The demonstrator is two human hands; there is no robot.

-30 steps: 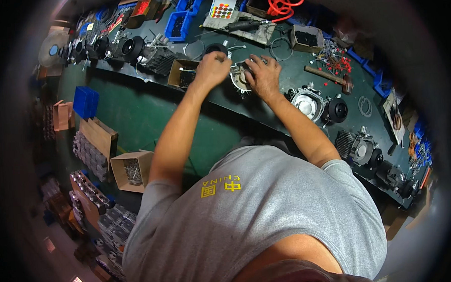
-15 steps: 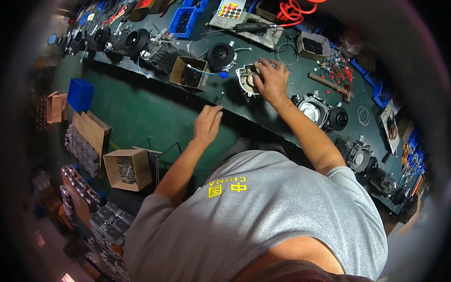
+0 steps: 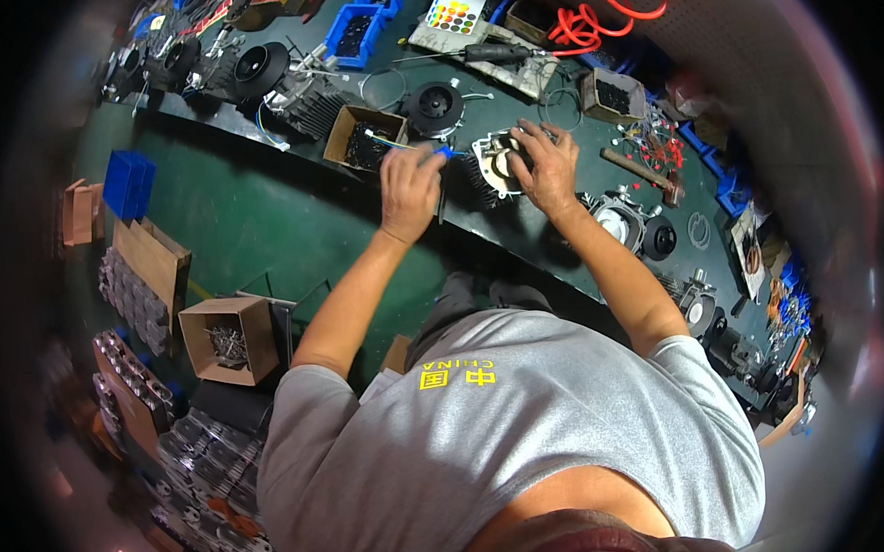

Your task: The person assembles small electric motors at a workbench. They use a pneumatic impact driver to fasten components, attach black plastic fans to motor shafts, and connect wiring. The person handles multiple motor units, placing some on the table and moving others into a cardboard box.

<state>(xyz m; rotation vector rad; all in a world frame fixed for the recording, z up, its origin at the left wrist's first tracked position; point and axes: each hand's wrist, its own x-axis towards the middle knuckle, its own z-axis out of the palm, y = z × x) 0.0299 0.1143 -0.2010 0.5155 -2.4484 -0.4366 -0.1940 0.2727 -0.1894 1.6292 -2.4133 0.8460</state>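
My right hand [image 3: 550, 170] rests over the far right side of an open metal motor housing [image 3: 497, 189], fingers bent across its rim and thumb reaching inside. The housing has fins on its side and a pale round part within. At the bench edge, my left hand [image 3: 411, 191] is closed with its fingers curled; what they hold is hidden. A thin dark rod [image 3: 442, 206] shows just beside it. Next to those fingertips is a small blue piece [image 3: 444, 152]. Beyond lie a cardboard box of small black parts [image 3: 338, 143] and a black round fan unit [image 3: 435, 109].
More motor assemblies [image 3: 617, 221] line the bench to the right, with a hammer [image 3: 643, 175] beyond them. A power screwdriver [image 3: 493, 53] lies at the back near a coiled red hose [image 3: 589, 28]. On the lower left stands a cardboard box of metal parts [image 3: 260, 355].
My left hand has moved forward and slightly right, up to the bench edge by the blue piece. The right hand stays at the housing, its fingers shifted a little.
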